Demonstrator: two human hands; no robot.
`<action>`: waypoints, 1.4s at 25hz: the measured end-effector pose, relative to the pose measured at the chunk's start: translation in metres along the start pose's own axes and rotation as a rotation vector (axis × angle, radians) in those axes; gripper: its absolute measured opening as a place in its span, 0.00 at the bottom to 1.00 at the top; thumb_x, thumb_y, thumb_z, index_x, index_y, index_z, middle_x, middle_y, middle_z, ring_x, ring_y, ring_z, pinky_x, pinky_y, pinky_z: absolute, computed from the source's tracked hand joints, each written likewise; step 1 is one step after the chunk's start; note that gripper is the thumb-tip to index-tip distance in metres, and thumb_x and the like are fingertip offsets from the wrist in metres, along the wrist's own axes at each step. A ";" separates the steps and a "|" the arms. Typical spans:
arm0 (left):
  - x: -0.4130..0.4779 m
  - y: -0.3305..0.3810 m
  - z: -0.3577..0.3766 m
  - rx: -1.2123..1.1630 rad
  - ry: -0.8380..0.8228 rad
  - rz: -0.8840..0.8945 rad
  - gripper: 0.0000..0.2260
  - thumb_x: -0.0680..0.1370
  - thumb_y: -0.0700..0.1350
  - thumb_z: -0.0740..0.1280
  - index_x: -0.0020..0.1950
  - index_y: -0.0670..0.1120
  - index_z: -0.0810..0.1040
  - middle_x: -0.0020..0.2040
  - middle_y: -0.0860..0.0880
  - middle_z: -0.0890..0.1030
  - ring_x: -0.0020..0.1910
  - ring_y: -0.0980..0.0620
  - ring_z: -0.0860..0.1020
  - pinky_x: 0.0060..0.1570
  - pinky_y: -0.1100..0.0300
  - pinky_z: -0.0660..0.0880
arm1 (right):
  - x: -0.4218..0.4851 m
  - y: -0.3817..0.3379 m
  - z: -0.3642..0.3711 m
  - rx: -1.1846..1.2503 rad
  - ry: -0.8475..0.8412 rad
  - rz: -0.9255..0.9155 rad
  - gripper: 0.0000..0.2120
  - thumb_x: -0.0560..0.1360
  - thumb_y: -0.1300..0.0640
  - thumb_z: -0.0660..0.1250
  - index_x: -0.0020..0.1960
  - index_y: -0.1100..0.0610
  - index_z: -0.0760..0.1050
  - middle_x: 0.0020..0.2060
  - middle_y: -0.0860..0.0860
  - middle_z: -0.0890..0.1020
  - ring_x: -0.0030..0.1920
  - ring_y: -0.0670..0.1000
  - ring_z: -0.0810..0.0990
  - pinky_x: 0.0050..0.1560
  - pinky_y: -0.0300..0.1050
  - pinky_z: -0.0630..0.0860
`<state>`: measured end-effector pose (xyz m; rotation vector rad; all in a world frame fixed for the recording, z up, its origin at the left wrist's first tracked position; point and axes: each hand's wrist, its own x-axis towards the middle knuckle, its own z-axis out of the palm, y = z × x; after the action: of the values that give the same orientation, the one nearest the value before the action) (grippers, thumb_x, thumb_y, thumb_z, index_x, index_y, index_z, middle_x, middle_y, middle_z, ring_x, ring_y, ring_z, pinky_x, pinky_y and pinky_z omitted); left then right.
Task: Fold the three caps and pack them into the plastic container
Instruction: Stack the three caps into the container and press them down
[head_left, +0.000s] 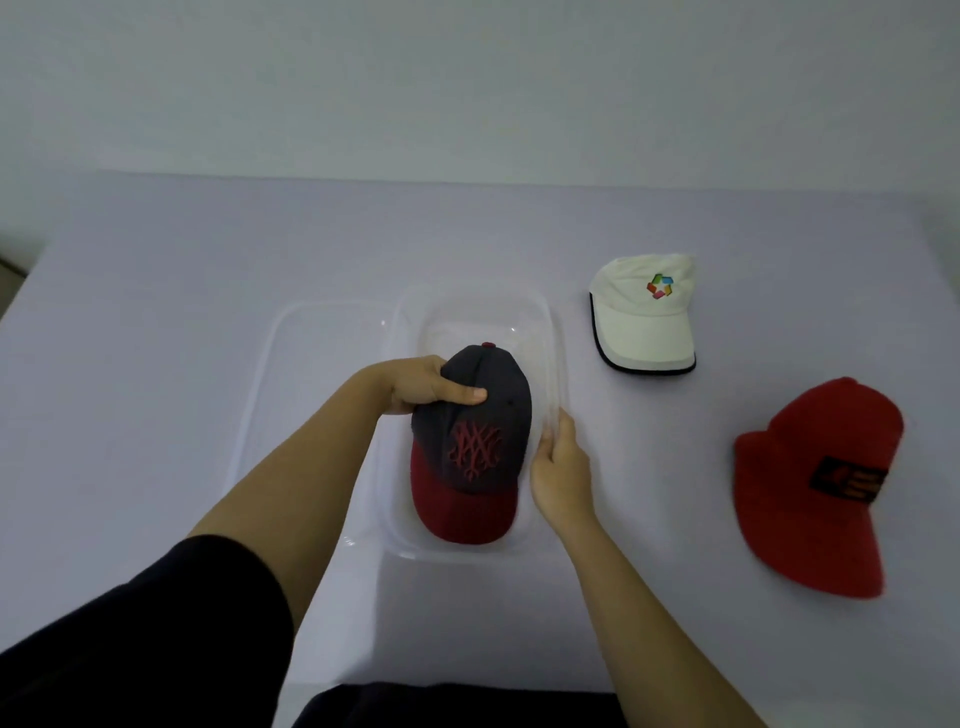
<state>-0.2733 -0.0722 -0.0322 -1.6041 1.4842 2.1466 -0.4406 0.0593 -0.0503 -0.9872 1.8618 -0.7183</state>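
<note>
A dark navy cap (478, 431) with a dark red brim and red embroidery sits inside the clear plastic container (524, 306) at the table's middle. My left hand (421, 384) grips the cap's crown from the left, thumb across the top. My right hand (561, 467) holds the container's right rim beside the cap. A white cap (644, 317) with a multicoloured logo lies to the right of the container. A red cap (815, 483) with a black patch lies further right, nearer me.
A clear plastic lid (306, 364) lies flat against the container's left side. The table (182, 291) is covered in pale grey cloth; its far edge meets a plain wall. My dark sleeves fill the lower left.
</note>
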 end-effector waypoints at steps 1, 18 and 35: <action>0.007 -0.006 0.001 -0.001 0.005 -0.025 0.15 0.73 0.46 0.72 0.57 0.41 0.79 0.56 0.43 0.82 0.55 0.45 0.81 0.60 0.48 0.75 | 0.001 0.001 0.002 -0.020 0.019 -0.003 0.21 0.82 0.59 0.50 0.74 0.55 0.56 0.49 0.53 0.76 0.50 0.52 0.76 0.51 0.41 0.68; -0.026 0.061 0.033 0.442 0.550 0.264 0.27 0.75 0.52 0.68 0.72 0.47 0.66 0.73 0.48 0.67 0.72 0.50 0.64 0.69 0.54 0.63 | 0.008 -0.005 -0.034 -0.058 -0.055 -0.081 0.27 0.80 0.45 0.52 0.76 0.53 0.51 0.77 0.52 0.53 0.76 0.52 0.53 0.74 0.51 0.54; 0.101 0.143 0.295 0.173 0.007 0.270 0.24 0.74 0.52 0.69 0.67 0.44 0.71 0.62 0.51 0.77 0.59 0.56 0.76 0.63 0.59 0.71 | 0.037 0.146 -0.322 0.141 0.172 0.028 0.50 0.65 0.48 0.76 0.76 0.53 0.47 0.75 0.51 0.56 0.74 0.52 0.56 0.71 0.51 0.59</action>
<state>-0.6035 0.0189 -0.0237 -1.4260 1.9267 2.0672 -0.7888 0.1292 -0.0385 -0.8296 1.9383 -0.9295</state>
